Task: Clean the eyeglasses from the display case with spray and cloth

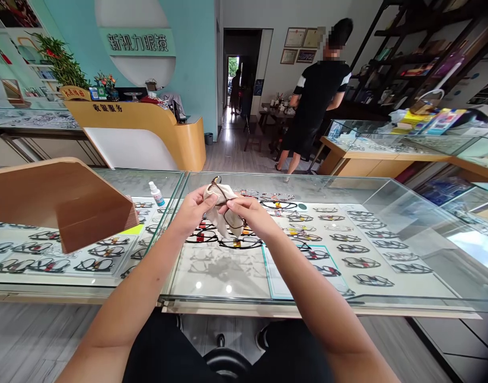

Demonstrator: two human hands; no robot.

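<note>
Two hands meet above the glass counter (212, 287), both closed on the same small bundle: a pair of glasses (227, 208) with a thin dark frame, half wrapped in a beige cloth (221, 213). The left hand (193, 208) pinches the cloth and the upper part of the frame between thumb and fingers; the right hand (250, 213) grips the frame from the other side, thumb on top. The cloth is soft and crumpled, and a loose corner hangs down between the wrists.

Under the glass, directly below the hands and spreading to either side, lie rows of display glasses (347, 239) with small coloured tags (too small to read). A small spray bottle (157, 193) with a blue label stands just left of the left hand, near a tilted wooden stand (68, 205).

Well beyond the hands, a yellow reception desk (148, 133) bears the characters 收银服务, and the teal wall sign (137, 42) above it reads 新视力眼镜. Beyond the right hand, a person in black (313, 96) stands turned away beside another glass case.
</note>
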